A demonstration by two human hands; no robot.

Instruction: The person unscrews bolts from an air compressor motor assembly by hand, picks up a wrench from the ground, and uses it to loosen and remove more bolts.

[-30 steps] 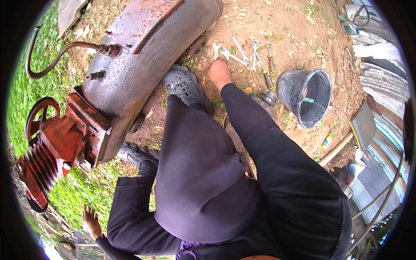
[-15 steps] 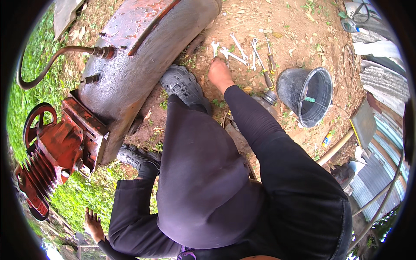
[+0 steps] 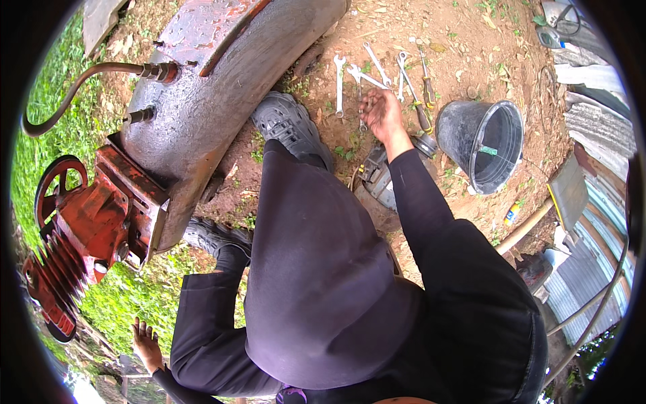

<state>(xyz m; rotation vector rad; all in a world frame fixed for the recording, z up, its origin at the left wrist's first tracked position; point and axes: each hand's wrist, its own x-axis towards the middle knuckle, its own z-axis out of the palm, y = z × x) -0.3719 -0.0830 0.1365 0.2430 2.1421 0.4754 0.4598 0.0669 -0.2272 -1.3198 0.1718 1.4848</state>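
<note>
Reading across from the red pump (image 3: 87, 219): bolted to a bracket at the tank's lower-left end, finned part outward, which suggests the tank serves as its mount. Curved metal pipe (image 3: 74, 84) juts off the tank's left side, threaded in at a fitting, so it stands out unsupported.

Left hand (image 3: 146, 343) below the tank, out over grass; fingers spread, nothing in it. Likely held out for balance.

Grey tank (image 3: 202, 114) lies slantwise, landmark for all here. Dark shoe (image 3: 289, 124) planted close along its right side.

Wrenches (image 3: 339, 87) on bare soil right of the tank, loosely fanned, probably so each can be picked out. Right hand (image 3: 381, 114) low over the near ends of the group, palm partly showing, fingers loosely curled; no tool seen in the grasp. Whether fingertips touch a wrench, cannot tell.

Farther right of the tank: motor-like metal part (image 3: 382, 182) partly behind the forearm; screwdrivers (image 3: 422, 116) laid beside the wrenches; black bucket (image 3: 464, 141), mouth turned away from the tank.
</note>
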